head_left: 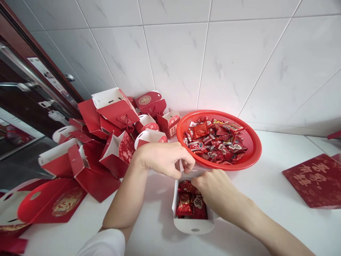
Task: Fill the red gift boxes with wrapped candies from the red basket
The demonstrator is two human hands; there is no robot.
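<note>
An open box (193, 226) with a white inside stands on the white surface, and red-wrapped sweets (192, 205) lie in it. At its far left corner is my left hand (166, 159), thumb and fingers pinched together at the raised far flap. My right hand (213, 188) is closed over the box's far right side, its fingertips hidden from view. What it holds, if anything, cannot be made out. Just behind my hands sits a red plastic basket (253, 149) holding several wrapped sweets (217, 142).
Several red open boxes (93, 170) are heaped at the left, beside a dark door (21, 71). A flat-topped red box (315, 180) with gold writing lies at the right. A tiled wall (176, 57) rises behind the basket.
</note>
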